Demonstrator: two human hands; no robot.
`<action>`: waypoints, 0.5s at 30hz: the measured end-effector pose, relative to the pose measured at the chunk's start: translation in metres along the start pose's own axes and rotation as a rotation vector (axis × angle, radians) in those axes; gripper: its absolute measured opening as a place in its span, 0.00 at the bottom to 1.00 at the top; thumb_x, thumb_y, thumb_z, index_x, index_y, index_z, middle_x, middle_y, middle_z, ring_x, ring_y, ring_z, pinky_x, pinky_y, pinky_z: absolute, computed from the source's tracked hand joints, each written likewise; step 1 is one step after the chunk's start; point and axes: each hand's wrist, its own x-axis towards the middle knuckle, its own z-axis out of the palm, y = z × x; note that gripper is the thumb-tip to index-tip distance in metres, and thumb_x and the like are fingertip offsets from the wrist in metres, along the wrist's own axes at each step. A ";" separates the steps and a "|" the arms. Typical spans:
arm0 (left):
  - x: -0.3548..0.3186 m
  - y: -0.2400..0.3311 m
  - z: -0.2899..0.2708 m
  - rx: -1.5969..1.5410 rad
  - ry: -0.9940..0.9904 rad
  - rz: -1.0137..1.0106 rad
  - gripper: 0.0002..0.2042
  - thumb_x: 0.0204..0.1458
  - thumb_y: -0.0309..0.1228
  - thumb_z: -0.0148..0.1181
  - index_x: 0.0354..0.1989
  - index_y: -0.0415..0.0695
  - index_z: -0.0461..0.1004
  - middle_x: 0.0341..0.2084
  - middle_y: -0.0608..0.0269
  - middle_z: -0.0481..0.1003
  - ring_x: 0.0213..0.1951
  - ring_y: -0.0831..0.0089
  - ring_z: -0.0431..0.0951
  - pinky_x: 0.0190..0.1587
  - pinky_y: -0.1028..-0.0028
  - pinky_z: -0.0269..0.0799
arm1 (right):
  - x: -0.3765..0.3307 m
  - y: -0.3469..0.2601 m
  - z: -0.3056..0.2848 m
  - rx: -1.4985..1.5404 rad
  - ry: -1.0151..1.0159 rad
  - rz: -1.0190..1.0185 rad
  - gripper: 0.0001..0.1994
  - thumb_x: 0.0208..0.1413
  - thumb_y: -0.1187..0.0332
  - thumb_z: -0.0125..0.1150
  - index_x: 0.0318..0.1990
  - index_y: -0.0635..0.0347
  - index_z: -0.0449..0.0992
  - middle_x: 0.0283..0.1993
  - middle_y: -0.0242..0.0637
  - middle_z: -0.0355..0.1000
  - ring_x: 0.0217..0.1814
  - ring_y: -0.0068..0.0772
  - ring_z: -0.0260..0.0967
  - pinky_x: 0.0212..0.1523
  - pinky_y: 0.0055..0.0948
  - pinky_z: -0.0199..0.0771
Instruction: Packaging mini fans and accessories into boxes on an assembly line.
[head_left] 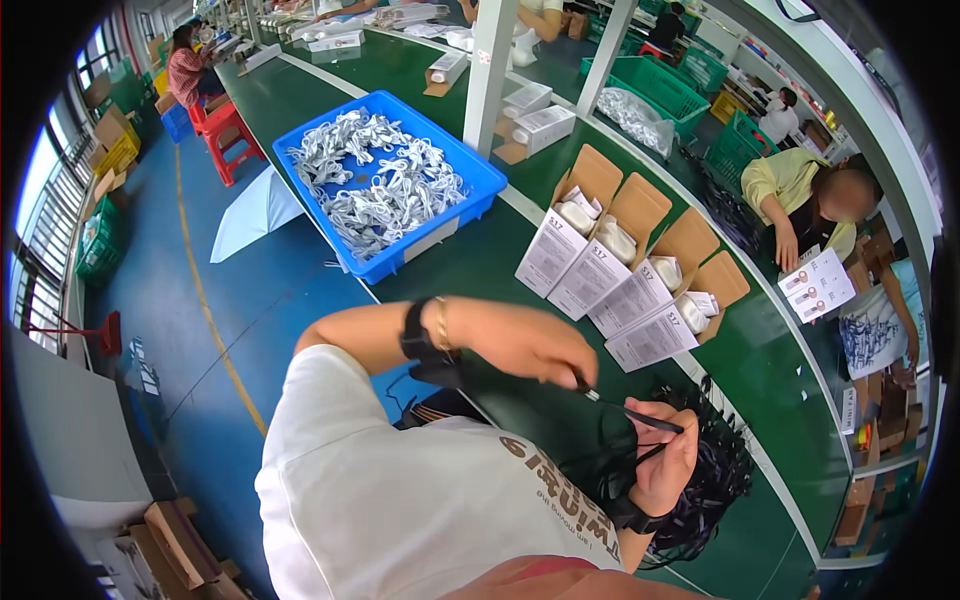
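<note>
The left hand reaches across the body with its fingers pinched on one end of a thin black strap — the strap runs from those fingertips down to the right hand. The right hand is curled shut around the other part of the same strap, palm turned toward the person, a dark band at its wrist. Both hands hover just above a tangled heap of black straps that lies on the green desk at the near edge, partly hidden under the right hand. The left wrist carries a black watch and a thin gold bracelet.

Further along the desk, beyond the hands, stand four open white boxes in a slanting row, brown flaps raised, each with a white item wrapped inside. To the left of them sits a blue tray filled with white cords. More white boxes lie near a white post behind the tray.

On the far side of the desk a person in a yellow top leans over their own work — green crates stand behind them. A red stool stands on the blue floor at the left.
</note>
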 end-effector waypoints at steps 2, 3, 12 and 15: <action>-0.025 -0.008 -0.037 0.240 0.103 0.029 0.08 0.58 0.31 0.48 0.38 0.42 0.72 0.32 0.54 0.72 0.38 0.58 0.72 0.42 0.65 0.68 | 0.000 0.005 -0.009 0.126 -0.026 0.026 0.19 0.59 0.54 0.52 0.36 0.65 0.65 0.49 0.53 0.69 0.52 0.42 0.68 0.48 0.32 0.66; -0.040 -0.012 -0.064 0.349 0.117 -0.050 0.08 0.57 0.30 0.47 0.37 0.42 0.73 0.33 0.54 0.73 0.40 0.57 0.72 0.43 0.65 0.68 | 0.000 0.006 -0.012 0.113 0.071 -0.011 0.17 0.60 0.55 0.51 0.35 0.64 0.64 0.50 0.53 0.68 0.54 0.44 0.67 0.52 0.36 0.65; -0.189 -0.123 -0.170 0.802 -0.049 -0.873 0.11 0.43 0.22 0.53 0.34 0.47 0.78 0.35 0.54 0.78 0.40 0.54 0.76 0.42 0.64 0.71 | -0.007 0.015 -0.025 0.201 0.240 -0.179 0.10 0.60 0.63 0.49 0.36 0.61 0.64 0.38 0.38 0.67 0.35 0.33 0.66 0.44 0.34 0.68; -0.167 -0.118 -0.164 0.892 -0.100 -0.933 0.09 0.42 0.23 0.54 0.31 0.47 0.78 0.33 0.55 0.77 0.39 0.55 0.76 0.41 0.64 0.71 | -0.009 0.018 -0.029 0.265 0.256 -0.122 0.08 0.61 0.65 0.48 0.37 0.60 0.65 0.33 0.33 0.64 0.27 0.25 0.60 0.35 0.27 0.65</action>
